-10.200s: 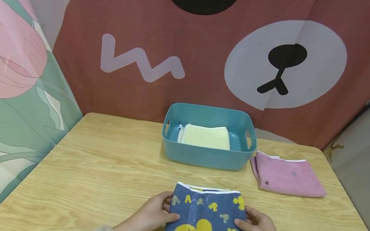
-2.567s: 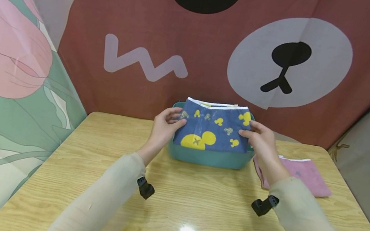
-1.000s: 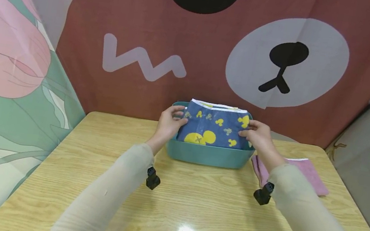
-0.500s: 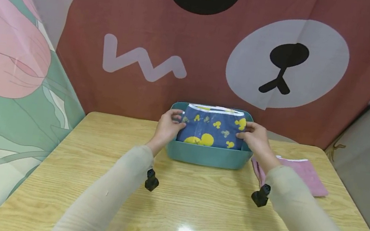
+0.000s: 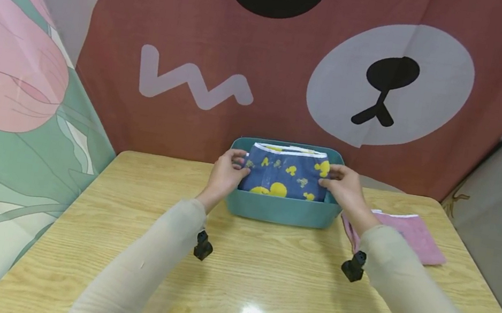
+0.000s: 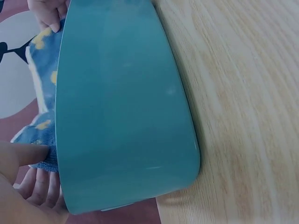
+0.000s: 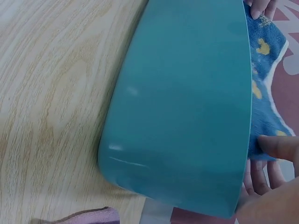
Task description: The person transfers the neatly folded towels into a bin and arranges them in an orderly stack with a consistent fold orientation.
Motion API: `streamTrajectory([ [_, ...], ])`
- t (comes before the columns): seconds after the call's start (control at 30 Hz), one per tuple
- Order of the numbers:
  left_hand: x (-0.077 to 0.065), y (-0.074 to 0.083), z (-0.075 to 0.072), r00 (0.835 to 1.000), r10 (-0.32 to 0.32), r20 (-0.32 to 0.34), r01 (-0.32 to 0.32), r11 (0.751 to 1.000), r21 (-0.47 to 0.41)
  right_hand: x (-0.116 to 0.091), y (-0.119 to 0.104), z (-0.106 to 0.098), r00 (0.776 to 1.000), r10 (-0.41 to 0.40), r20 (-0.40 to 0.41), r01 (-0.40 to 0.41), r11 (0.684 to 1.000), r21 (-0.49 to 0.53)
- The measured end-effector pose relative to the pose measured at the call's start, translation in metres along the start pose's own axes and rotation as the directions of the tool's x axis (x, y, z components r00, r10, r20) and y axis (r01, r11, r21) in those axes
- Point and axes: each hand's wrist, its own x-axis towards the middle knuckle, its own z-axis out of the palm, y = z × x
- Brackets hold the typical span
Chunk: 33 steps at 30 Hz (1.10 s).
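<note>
A folded blue towel with yellow mouse-head prints and a white edge stands partly inside the teal basket. Its lower part is hidden behind the basket's front wall. My left hand pinches the towel's left side, thumb in front and fingers behind. On the opposite side, my right hand grips it the same way. Both wrist views show the towel rising above the basket rim, with a thumb pressed on its near face. The pale yellow cloth seen earlier in the basket is hidden behind the towel.
A folded pink towel lies on the wooden table to the right of the basket, partly covered by my right forearm. Behind the table hangs a red-brown curtain with a bear print.
The blue towel was lifted from the table's front and carried to the basket in both hands. Over the last second it has sunk lower behind the front wall and shifted slightly left.
</note>
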Motion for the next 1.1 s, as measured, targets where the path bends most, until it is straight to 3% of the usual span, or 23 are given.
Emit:
streamTrajectory([
  [0.2, -0.001, -0.001, -0.002, 1.000, 0.013, -0.022, -0.015, 0.996, -0.090, -0.003, 0.000, -0.006, 0.999, -0.030, -0.013, 0.031, 0.998, 0.054],
  [0.6, -0.009, 0.002, -0.004, 0.999, 0.052, -0.013, -0.053, 0.985, -0.166, -0.012, 0.000, -0.017, 1.000, -0.020, -0.023, 0.022, 0.997, 0.074],
  [1.1, -0.025, 0.009, -0.006, 0.994, 0.103, 0.024, -0.098, 0.982, -0.160, -0.031, 0.004, -0.030, 0.998, -0.061, -0.028, 0.062, 0.997, 0.043],
])
